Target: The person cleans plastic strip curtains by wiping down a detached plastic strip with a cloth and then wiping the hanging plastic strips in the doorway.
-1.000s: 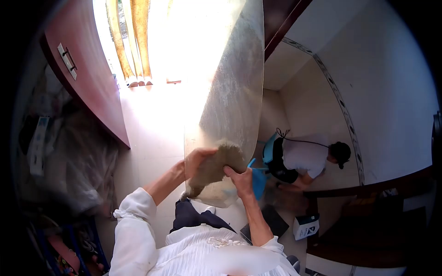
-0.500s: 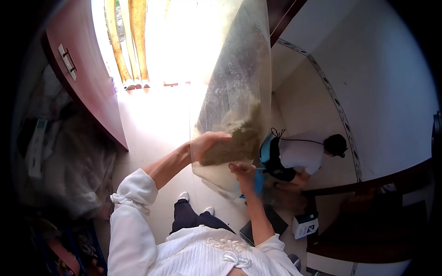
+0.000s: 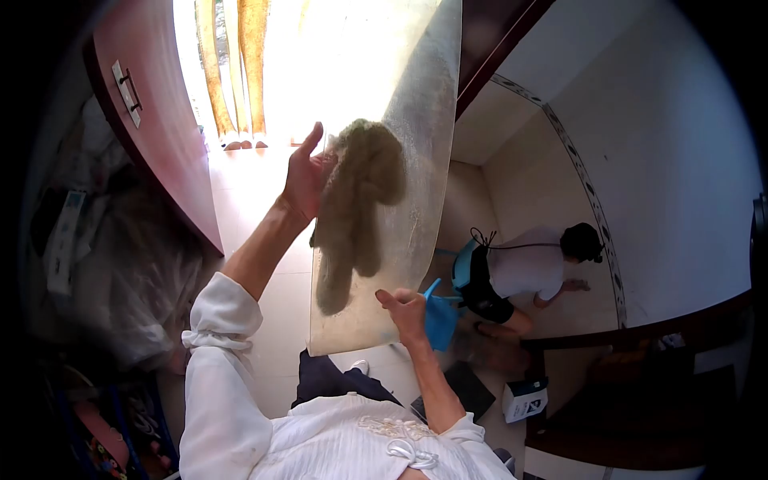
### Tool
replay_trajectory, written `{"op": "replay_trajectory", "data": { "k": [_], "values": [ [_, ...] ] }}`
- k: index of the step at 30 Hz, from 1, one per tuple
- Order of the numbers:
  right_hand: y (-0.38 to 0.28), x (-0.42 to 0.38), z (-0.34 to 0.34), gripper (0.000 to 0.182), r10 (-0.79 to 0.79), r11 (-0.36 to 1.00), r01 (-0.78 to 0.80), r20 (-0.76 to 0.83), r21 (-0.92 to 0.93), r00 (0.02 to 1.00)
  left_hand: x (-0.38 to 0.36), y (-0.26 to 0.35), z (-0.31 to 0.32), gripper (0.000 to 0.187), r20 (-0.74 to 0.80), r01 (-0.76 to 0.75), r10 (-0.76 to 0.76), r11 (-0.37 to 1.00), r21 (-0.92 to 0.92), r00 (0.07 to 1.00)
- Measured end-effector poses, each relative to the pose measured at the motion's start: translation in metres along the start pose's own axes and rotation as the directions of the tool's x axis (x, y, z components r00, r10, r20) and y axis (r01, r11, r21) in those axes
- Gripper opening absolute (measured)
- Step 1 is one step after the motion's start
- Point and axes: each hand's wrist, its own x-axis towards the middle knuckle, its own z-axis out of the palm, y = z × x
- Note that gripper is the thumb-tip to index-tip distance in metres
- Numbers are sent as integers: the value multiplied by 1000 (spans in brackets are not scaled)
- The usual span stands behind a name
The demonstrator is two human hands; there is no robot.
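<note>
A tall, translucent plastic sheet [image 3: 432,152] hangs upright in front of me, its bottom corner above my legs. Against it lies a wet-looking greenish-brown cloth [image 3: 344,216], bunched at the top with its ends hanging down. My left hand [image 3: 308,180] is at the sheet's left edge, thumb raised, fingers reaching to the cloth and partly hidden, blurred through the plastic. Near the sheet's lower right edge, my right hand [image 3: 406,314] is closed with its thumb on the sheet. The grip of its fingers is partly hidden.
A co-worker [image 3: 524,268] bends low on the right by the wall. Close to my right hand is a blue plastic item [image 3: 442,316]. A white box [image 3: 526,398] stands on the floor, a reddish door [image 3: 148,104] is at left, and bagged things [image 3: 136,288] lie below it.
My left hand has moved up and left with the cloth, which now hangs longer. The sheet has shifted left and its bottom edge has straightened. My right hand has dropped slightly.
</note>
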Motion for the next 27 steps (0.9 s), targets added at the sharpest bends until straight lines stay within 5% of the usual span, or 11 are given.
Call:
{"op": "replay_trajectory", "data": {
  "k": [3,6,7,9,11,13,15,17,21,25,27],
  "values": [
    [9,1,-4,39,-33,997,29,-59,-66,998,12,10,3,62,133,-40,6,966,257,991],
    [7,7,-5,38,2,996,-13,-139,-84,990,-13,-26,-24,50,-138,165,-103,789,591,985],
    [14,13,-9,39,29,990,-52,-170,-132,985,-30,-55,-13,47,-61,-27,80,798,602,995],
    [27,18,-14,39,-10,993,-9,-156,-117,988,-63,-91,-61,34,-222,100,58,765,637,973],
    [22,13,-3,41,-67,993,51,-148,-107,987,-89,-107,-80,33,-302,147,52,787,599,952],
    [13,11,5,42,-132,988,119,-126,-101,983,-108,-107,-91,35,-495,419,-49,608,675,867],
    [3,15,11,41,-110,990,101,-86,-95,990,-133,-127,-99,29,-385,297,-30,694,656,922],
    [-1,18,9,40,-123,990,117,-83,-78,989,-137,-133,-101,30,-451,338,-49,734,589,891],
    [-11,8,3,35,-29,997,22,-91,-75,995,-101,-87,-84,37,-293,317,-184,797,514,938],
    [-13,0,7,34,-21,999,19,-48,-39,999,-21,-21,-39,45,-200,138,-8,747,650,980],
    [-2,0,10,33,-30,999,29,-24,-40,999,5,9,-16,42,-215,125,-48,924,363,976]
  ]
}}
